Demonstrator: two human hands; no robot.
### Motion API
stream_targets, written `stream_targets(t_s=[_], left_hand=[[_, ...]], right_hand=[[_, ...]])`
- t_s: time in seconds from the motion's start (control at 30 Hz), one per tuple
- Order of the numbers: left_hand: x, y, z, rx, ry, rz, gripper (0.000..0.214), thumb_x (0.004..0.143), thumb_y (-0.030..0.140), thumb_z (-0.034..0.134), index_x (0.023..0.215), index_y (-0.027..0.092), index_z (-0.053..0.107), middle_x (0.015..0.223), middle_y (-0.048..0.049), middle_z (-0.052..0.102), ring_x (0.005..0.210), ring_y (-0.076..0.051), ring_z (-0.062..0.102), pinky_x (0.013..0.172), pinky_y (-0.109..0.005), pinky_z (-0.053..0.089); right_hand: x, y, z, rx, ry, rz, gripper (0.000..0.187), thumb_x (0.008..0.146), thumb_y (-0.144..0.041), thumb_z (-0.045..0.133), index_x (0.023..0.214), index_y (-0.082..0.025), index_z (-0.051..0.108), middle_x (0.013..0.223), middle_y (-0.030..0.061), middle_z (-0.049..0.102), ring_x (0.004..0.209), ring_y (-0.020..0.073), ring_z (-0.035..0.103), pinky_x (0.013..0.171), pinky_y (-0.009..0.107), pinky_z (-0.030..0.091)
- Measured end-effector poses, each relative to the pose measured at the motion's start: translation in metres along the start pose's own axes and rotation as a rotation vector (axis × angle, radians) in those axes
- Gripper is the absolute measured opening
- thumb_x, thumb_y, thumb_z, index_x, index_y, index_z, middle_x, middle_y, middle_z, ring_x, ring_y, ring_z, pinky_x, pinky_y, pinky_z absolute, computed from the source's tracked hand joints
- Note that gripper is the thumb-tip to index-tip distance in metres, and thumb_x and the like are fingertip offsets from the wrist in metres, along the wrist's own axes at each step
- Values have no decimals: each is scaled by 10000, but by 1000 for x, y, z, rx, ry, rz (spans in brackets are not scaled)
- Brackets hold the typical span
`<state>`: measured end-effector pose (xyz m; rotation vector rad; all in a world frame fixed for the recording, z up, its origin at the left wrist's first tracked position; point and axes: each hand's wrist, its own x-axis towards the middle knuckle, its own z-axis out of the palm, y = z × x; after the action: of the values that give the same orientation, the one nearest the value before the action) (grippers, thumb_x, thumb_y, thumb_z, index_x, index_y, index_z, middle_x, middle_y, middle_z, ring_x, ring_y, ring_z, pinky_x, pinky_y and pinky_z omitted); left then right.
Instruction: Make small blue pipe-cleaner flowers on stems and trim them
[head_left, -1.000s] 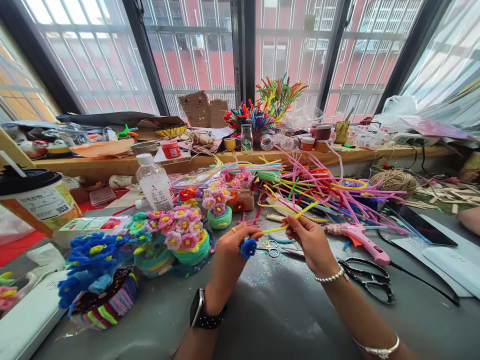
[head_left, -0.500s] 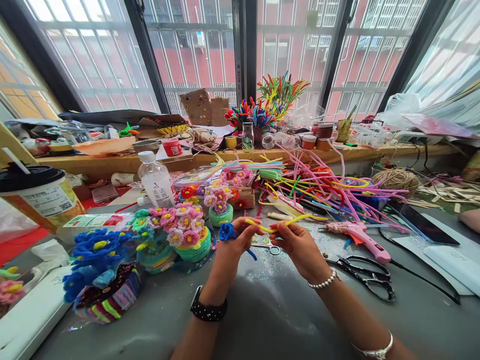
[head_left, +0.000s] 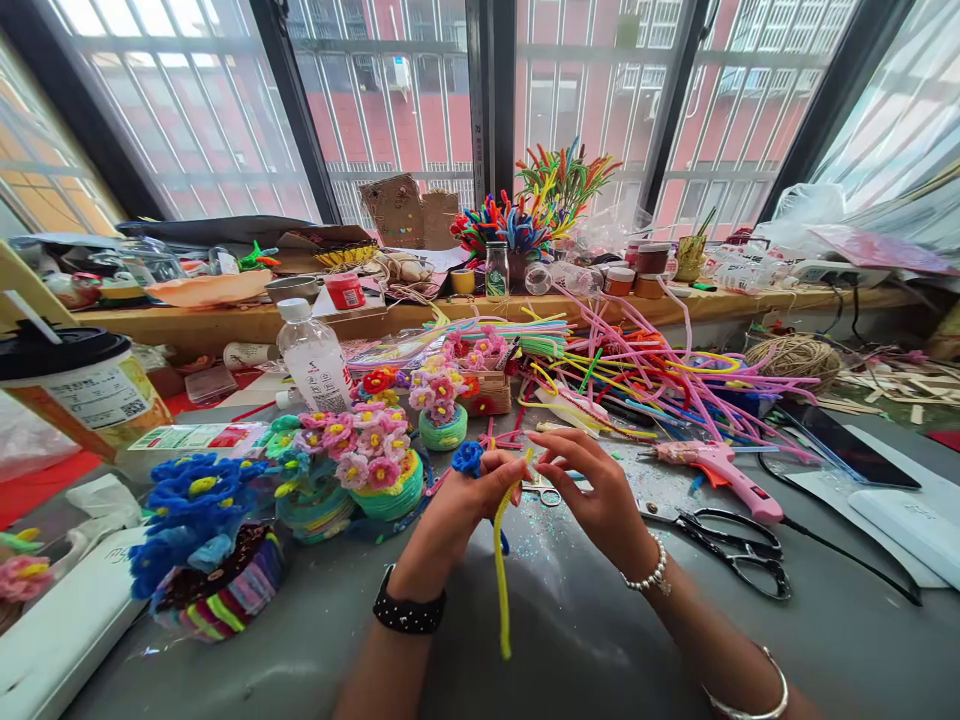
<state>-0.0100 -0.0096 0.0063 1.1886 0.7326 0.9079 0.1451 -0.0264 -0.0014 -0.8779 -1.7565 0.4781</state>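
My left hand [head_left: 469, 500] pinches a yellow pipe cleaner [head_left: 502, 590] near its upper end, and the long part hangs down over the table. A blue pipe-cleaner flower [head_left: 468, 458] is also held in this hand, its blue stem showing below the fingers. Close beside the yellow tip is my right hand [head_left: 600, 495], thumb and fingers apart; whether a fingertip touches the tip is hard to see. Small scissors [head_left: 550, 496] lie behind the hands. Left of them stand pink pipe-cleaner flowers [head_left: 375, 440] in a turquoise pot [head_left: 397, 495].
Blue flowers [head_left: 202, 490] in a striped pot stand at left, near a drink cup [head_left: 82, 400] and a bottle [head_left: 315, 360]. Loose pipe cleaners [head_left: 637, 370] heap at the back. On the right lie a pink glue gun [head_left: 739, 483], black-handled scissors [head_left: 739, 550] and a phone [head_left: 851, 450].
The yellow pipe cleaner was stretched sideways between both hands; now it hangs down from my left hand. My right hand has let go of its length, and its fingers have spread near the upper tip.
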Motion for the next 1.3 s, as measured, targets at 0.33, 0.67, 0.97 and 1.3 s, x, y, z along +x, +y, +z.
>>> stream_targets(t_s=[0.33, 0.67, 0.97, 1.3], left_hand=[[-4, 6, 1, 70, -33, -49, 219, 684, 344, 565, 621, 136, 542, 465, 46, 431, 413, -36, 306, 412, -209, 155], [-4, 9, 8, 61, -50, -83, 195, 662, 319, 587, 640, 133, 536, 535, 37, 472, 406, -21, 227, 391, -211, 119], [1, 2, 7, 41, -30, -98, 209, 657, 348, 570, 622, 146, 534, 505, 34, 434, 438, -50, 311, 395, -207, 172], [-3, 5, 9, 91, -136, -119, 249, 642, 356, 588, 565, 133, 509, 504, 33, 446, 434, -42, 271, 418, -222, 143]], right_hand=[[-4, 0, -2, -266, 61, -235, 224, 778, -148, 505, 967, -251, 571, 946, 48, 527, 868, 155, 513, 705, 288, 470], [-6, -8, 3, -301, 235, -150, 92, 750, -140, 515, 772, -192, 588, 881, 52, 472, 779, 154, 495, 659, 300, 452], [6, -7, -13, 461, -214, 444, 196, 765, -326, 500, 658, -162, 517, 703, -5, 450, 559, 78, 411, 494, 197, 350], [2, -2, -12, 1080, -400, 594, 163, 688, -288, 610, 654, -136, 563, 702, -10, 445, 649, 90, 456, 587, 207, 329]])
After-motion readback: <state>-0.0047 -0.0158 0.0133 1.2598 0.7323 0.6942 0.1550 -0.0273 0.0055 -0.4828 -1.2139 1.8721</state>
